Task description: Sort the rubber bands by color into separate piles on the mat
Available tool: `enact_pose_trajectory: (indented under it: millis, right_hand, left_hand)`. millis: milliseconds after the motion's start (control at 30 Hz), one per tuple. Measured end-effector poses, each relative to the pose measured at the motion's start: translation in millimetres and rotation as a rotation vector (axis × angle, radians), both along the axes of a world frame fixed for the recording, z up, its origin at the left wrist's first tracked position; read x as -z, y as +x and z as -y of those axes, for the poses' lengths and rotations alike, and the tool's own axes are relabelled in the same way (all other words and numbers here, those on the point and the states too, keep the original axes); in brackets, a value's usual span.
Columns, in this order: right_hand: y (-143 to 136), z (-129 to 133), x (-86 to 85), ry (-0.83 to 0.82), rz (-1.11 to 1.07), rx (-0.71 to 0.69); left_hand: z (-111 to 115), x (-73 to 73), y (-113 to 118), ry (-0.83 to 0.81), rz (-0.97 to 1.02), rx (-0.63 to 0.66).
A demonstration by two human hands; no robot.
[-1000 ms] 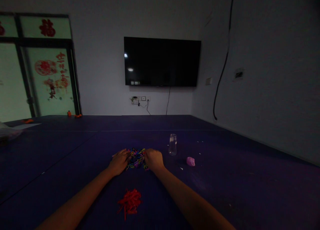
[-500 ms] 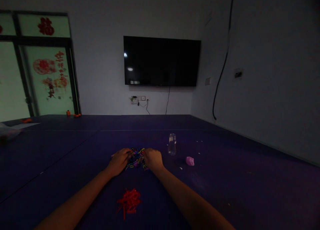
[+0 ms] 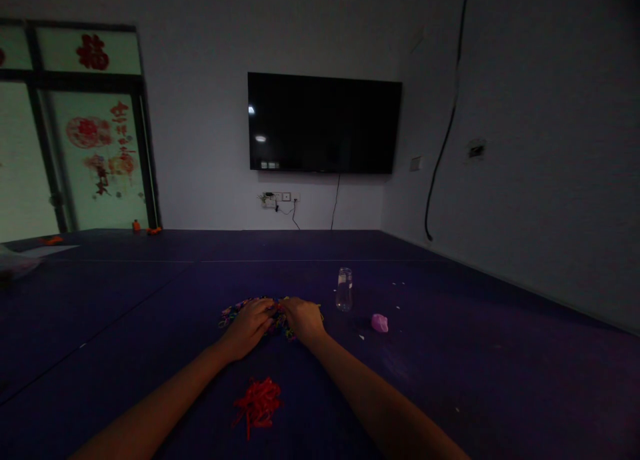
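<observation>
A tangled pile of thin multicoloured bands [image 3: 231,311], looking like rubber bands, lies on the dark purple table. My left hand [image 3: 251,327] rests over the left and middle of it, fingers stretched toward the centre. From the other side my right hand [image 3: 304,319] reaches in, its fingers bent down and pressed together on the bands. The fingertips of both hands nearly meet, and what lies under them is partly hidden. Between my forearms, nearer to me, sits a separate heap of red bands [image 3: 259,402].
Right of the pile stand a clear cup-like container [image 3: 345,290] and a pink lump [image 3: 379,323]. Small white scraps lie around them. Orange objects [image 3: 154,231] sit at the table's far left, with a plastic bag [image 3: 17,263] nearer. A television [image 3: 325,123] hangs on the wall.
Both hands have moved inward over the middle of the pile, the left one to the right. More bands now show beyond the outer sides of both hands. The red heap is unchanged.
</observation>
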State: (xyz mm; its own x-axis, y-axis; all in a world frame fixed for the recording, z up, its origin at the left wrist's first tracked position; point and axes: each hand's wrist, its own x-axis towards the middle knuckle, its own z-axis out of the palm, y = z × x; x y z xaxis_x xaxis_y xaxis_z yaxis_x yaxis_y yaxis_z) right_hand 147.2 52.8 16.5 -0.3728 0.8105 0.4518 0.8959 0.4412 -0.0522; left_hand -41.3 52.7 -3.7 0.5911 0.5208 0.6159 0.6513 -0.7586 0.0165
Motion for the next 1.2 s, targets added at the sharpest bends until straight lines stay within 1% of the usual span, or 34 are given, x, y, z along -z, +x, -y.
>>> enact_pose_trajectory:
  millis: [267, 433, 533, 633, 733, 867, 1000, 1100, 1200]
  right_hand:
    - [1.5, -0.5, 1.4, 0.015, 0.019, -0.042]
    - [0.2, 2.5, -0.9, 0.003, 0.009, -0.001]
    - [-0.5, 5.3, -3.3, -0.004, -0.022, 0.077]
    - [-0.2, 7.5, -5.5, -0.014, -0.071, 0.169]
    - [0.0, 8.6, -7.1, -0.019, -0.097, 0.222]
    - [-1.4, 8.2, -7.5, -0.018, -0.078, 0.22]
    - [-3.4, 6.5, -5.8, 0.002, -0.054, 0.2]
    - [-4.1, 6.0, -4.8, 0.012, -0.046, 0.186]
    - [-4.2, 5.8, -4.3, 0.014, -0.041, 0.171]
  left_hand:
    - [7.4, -6.3, 5.2, -0.014, 0.022, 0.045]
    - [6.9, -5.6, 5.9, -0.031, 0.025, 0.046]
    - [2.8, -4.1, 2.8, -0.026, 0.068, 0.004]
    - [-4.7, -2.9, -4.6, -0.03, 0.143, -0.081]
    - [-13.6, -1.1, -12.2, -0.063, 0.138, -0.155]
    - [-21.3, 1.5, -13.8, -0.186, 0.003, -0.256]
    - [-22.6, 0.7, -8.9, -0.329, -0.118, -0.294]
    - [-21.5, -1.5, -7.1, -0.358, -0.141, -0.302]
    - [-18.9, -3.7, -7.3, -0.325, -0.111, -0.308]
